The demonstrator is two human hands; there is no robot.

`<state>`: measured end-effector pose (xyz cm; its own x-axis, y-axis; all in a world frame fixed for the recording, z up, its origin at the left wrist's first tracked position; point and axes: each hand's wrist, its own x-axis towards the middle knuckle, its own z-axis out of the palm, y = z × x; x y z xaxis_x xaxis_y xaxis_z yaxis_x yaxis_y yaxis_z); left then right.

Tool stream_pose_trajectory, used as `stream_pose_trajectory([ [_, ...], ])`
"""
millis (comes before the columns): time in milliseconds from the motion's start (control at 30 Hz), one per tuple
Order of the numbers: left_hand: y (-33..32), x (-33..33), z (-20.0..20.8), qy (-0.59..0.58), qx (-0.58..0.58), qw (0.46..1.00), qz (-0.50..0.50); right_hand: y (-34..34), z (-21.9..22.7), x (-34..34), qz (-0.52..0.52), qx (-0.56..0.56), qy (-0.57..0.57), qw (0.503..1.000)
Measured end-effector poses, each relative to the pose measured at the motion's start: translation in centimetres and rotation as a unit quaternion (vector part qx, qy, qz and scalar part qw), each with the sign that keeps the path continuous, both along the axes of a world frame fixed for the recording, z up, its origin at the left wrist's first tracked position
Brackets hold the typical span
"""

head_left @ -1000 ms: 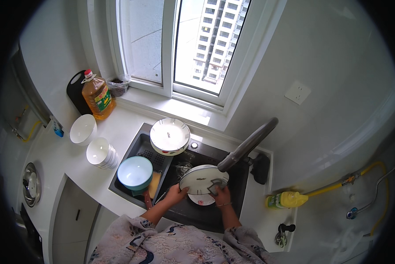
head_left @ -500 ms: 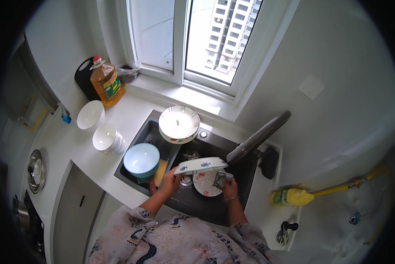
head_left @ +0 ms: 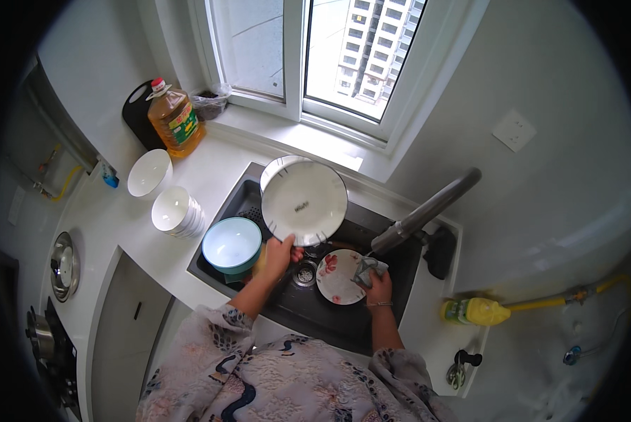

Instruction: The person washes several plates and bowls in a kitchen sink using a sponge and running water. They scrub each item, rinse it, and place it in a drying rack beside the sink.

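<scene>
With my left hand (head_left: 282, 254) I grip the near rim of a white plate (head_left: 304, 200) with a dark edge; its inner face shows, and it hangs over the far side of the sink. Behind it, partly covered, sits another white dish (head_left: 277, 166). My right hand (head_left: 379, 287) is closed on a grey-green cloth (head_left: 370, 269), at the right edge of a white plate with red flowers (head_left: 338, 278) in the sink basin (head_left: 308, 323). Left of my left hand stands a light blue bowl (head_left: 232, 243).
A grey faucet (head_left: 428, 211) reaches over the basin from the right. White bowls (head_left: 177, 213), one large bowl (head_left: 149, 174) and an oil jug (head_left: 177, 119) stand on the left counter. A yellow-capped bottle (head_left: 474, 311) and scissors (head_left: 457, 373) lie at the right.
My left hand has lifted the plate up and away from the basin, turning its inner face into view. My right hand has moved slightly right with the cloth, uncovering the flowered plate.
</scene>
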<state>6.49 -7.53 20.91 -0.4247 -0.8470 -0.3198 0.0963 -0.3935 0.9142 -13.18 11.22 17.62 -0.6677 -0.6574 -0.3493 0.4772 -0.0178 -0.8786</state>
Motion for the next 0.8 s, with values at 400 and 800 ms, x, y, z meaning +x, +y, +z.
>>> stream_pose_trajectory([
  [400, -9.7, -3.6, -0.6, -0.015, 0.214, 0.974, 0.072, 2.1, -2.3, 0.1, -0.043, 0.038, -0.047, 0.997],
  [800, -9.6, -3.0, -0.4, -0.158, 0.098, 0.982, -0.012, 2.1, -3.6, 0.8, -0.049, 0.013, -0.077, 0.996],
])
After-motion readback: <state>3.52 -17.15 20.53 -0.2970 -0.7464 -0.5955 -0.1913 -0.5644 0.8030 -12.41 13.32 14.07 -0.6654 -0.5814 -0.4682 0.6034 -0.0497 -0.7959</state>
